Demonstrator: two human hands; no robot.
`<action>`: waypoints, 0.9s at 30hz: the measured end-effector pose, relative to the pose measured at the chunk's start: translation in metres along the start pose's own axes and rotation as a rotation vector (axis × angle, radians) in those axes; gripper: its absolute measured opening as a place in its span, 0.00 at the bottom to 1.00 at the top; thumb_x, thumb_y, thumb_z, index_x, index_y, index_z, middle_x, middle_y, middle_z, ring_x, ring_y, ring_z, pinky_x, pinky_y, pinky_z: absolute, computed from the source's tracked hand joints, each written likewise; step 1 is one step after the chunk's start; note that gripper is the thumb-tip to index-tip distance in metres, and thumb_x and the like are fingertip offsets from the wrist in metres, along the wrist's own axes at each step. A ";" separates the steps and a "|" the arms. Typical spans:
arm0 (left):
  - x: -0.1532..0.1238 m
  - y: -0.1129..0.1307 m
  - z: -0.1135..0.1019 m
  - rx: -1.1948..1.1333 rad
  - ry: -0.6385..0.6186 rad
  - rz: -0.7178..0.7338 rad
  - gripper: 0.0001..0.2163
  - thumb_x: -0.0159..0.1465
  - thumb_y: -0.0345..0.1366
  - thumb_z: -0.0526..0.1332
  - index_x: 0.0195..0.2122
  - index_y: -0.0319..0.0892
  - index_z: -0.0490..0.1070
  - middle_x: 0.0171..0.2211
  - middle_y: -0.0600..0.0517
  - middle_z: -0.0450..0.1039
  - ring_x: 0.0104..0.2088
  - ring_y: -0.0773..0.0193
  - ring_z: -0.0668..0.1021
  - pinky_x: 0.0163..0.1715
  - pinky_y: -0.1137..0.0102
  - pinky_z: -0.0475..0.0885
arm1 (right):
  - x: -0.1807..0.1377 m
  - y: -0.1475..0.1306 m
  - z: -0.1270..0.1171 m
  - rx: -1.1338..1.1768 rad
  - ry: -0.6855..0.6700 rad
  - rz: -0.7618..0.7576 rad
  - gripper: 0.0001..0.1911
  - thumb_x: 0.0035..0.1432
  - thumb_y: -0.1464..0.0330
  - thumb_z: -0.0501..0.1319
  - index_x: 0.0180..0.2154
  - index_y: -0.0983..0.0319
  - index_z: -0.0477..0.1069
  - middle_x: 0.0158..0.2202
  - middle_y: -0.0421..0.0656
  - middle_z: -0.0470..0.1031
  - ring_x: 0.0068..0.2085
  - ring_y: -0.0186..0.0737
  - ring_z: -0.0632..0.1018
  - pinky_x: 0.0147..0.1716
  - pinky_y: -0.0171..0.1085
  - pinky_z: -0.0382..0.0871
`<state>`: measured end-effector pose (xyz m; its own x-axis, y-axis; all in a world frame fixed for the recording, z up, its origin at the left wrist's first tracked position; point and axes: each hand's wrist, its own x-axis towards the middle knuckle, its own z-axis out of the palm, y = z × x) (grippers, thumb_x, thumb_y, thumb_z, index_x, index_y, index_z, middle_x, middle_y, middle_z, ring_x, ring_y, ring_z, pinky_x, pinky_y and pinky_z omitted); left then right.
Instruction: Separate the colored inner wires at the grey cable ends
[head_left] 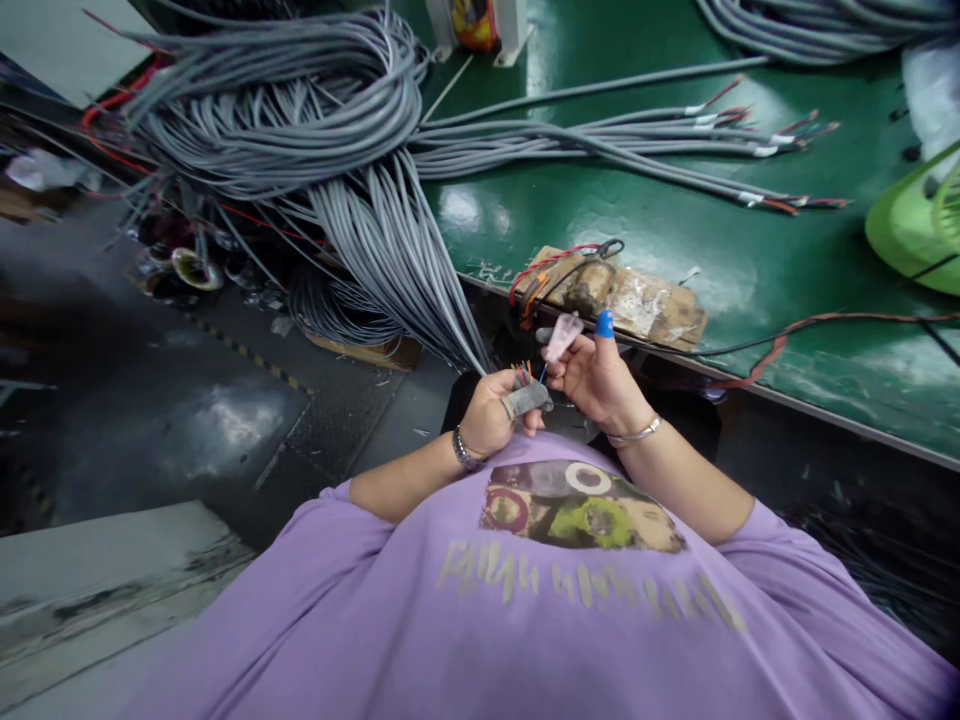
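Observation:
My left hand [491, 418] is closed round the end of a grey cable, its thumb wrapped in grey tape [527, 399]. Several thin coloured wires [523, 374] fan out above that thumb. Close by on the right, my right hand [596, 382] has its fingers curled on a small pale pink piece [564, 338], whose exact kind I cannot make out. A blue cover [604, 324] sits on the raised right thumb. One blue wire [543, 372] stands up between the two hands.
A big bundle of grey cables [300, 120] lies on the green table [660, 225] and droops over its edge. A stained wooden block [630, 295] with leads sits near the front edge. Stripped cable ends [720, 120] lie behind, a lime-green fan-like object [911, 225] at right.

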<state>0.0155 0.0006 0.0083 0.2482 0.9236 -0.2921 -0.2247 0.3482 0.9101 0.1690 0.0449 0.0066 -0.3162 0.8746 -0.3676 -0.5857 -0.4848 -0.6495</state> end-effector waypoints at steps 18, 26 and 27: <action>0.005 0.003 0.012 0.118 0.216 0.152 0.22 0.53 0.56 0.69 0.26 0.41 0.68 0.16 0.57 0.70 0.14 0.72 0.70 0.16 0.75 0.68 | -0.001 -0.001 0.007 -0.033 0.110 -0.110 0.24 0.45 0.48 0.72 0.30 0.60 0.72 0.24 0.36 0.71 0.25 0.29 0.68 0.23 0.30 0.64; 0.003 0.002 0.011 0.133 0.169 0.138 0.22 0.53 0.54 0.70 0.25 0.40 0.67 0.15 0.57 0.69 0.14 0.72 0.70 0.16 0.75 0.68 | -0.001 0.003 0.005 0.016 0.099 -0.089 0.24 0.46 0.48 0.72 0.33 0.60 0.74 0.31 0.39 0.78 0.27 0.30 0.72 0.24 0.31 0.65; 0.002 0.000 0.010 0.126 0.168 0.146 0.21 0.53 0.54 0.70 0.25 0.40 0.68 0.15 0.57 0.70 0.14 0.71 0.70 0.16 0.75 0.68 | -0.002 0.004 0.004 0.029 0.091 -0.075 0.25 0.46 0.46 0.71 0.33 0.60 0.73 0.31 0.39 0.78 0.27 0.30 0.72 0.24 0.31 0.65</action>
<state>0.0254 0.0013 0.0105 0.0597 0.9800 -0.1899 -0.1246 0.1961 0.9726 0.1642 0.0414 0.0072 -0.2018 0.9034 -0.3784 -0.6270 -0.4160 -0.6587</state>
